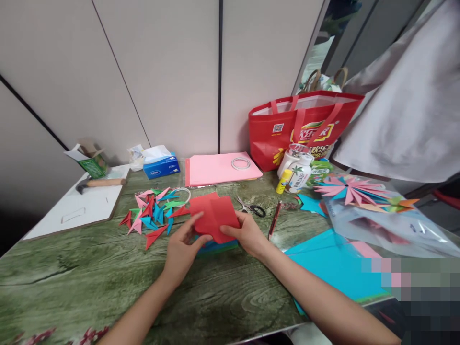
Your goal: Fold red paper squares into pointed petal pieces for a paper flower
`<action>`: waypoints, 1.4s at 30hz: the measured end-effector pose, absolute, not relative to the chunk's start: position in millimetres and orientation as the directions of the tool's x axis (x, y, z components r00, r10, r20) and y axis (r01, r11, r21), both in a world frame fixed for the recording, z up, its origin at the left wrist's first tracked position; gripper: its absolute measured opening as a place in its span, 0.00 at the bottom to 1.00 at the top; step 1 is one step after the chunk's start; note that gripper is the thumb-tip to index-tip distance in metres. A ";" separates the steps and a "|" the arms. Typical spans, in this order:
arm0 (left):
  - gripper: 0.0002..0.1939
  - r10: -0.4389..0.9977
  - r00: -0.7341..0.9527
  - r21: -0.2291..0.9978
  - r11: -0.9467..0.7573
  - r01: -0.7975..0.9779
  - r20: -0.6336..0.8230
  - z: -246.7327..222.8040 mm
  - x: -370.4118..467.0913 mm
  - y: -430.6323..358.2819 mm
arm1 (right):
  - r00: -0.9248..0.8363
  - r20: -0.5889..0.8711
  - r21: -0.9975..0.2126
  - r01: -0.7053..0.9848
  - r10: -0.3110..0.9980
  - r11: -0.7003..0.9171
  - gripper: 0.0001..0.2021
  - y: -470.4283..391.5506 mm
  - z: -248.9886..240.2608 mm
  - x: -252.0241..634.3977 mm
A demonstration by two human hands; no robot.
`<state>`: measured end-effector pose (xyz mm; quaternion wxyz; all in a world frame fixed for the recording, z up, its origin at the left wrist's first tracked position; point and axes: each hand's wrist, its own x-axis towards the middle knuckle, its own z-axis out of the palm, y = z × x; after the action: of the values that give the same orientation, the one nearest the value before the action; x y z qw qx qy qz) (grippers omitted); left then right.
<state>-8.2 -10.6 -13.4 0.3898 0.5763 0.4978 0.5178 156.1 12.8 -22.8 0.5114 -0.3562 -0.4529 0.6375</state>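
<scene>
Between my two hands I hold a creased piece of red paper [214,218] just above the table. My left hand [185,242] pinches its left edge, thumb below and fingers behind. On the right side, my right hand [247,233] grips it with the thumb on top. Under it lies a small stack of blue and green paper [215,247], partly hidden. To the left is a pile of folded paper pieces [153,213] in red, blue, pink and green. Open-bladed scissors [253,209] rest behind my right hand, and a dark red pen [275,219] lies to their right.
Pink sheets [215,168] with a tape roll [240,164] lie at the back, beside a blue tissue box [161,166]. A red bag [269,139], white bottle [302,173] and glue stick [284,181] stand back right. Blue sheets [334,263] lie right; a hammer [102,183] lies left.
</scene>
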 end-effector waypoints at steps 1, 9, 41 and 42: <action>0.33 0.983 -0.047 0.982 -0.171 0.076 0.175 -12.1 -6.7 -10.5 | -0.234 0.017 -0.950 -0.306 0.972 -0.058 0.19 11.8 -21.3 155.8; 0.33 0.994 -0.071 0.991 -0.086 -0.105 0.079 -15.2 -2.5 -10.0 | -0.198 0.108 -0.994 0.008 0.974 0.111 0.20 6.0 -18.7 151.8; 0.07 1.000 -0.024 0.995 0.012 -0.095 -0.014 -17.6 -2.6 -12.1 | -0.123 0.081 -0.997 0.009 0.989 0.082 0.15 3.7 -21.4 147.7; 0.07 1.000 -0.025 0.995 0.015 -0.101 -0.017 -17.5 -2.2 -11.9 | -0.125 0.080 -0.997 -0.006 0.989 0.079 0.15 3.9 -22.3 147.7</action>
<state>-2.2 -11.9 -17.5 0.5222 0.4634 0.4845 0.5271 147.7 3.9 -22.3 0.4873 -0.4470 -0.5498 0.5103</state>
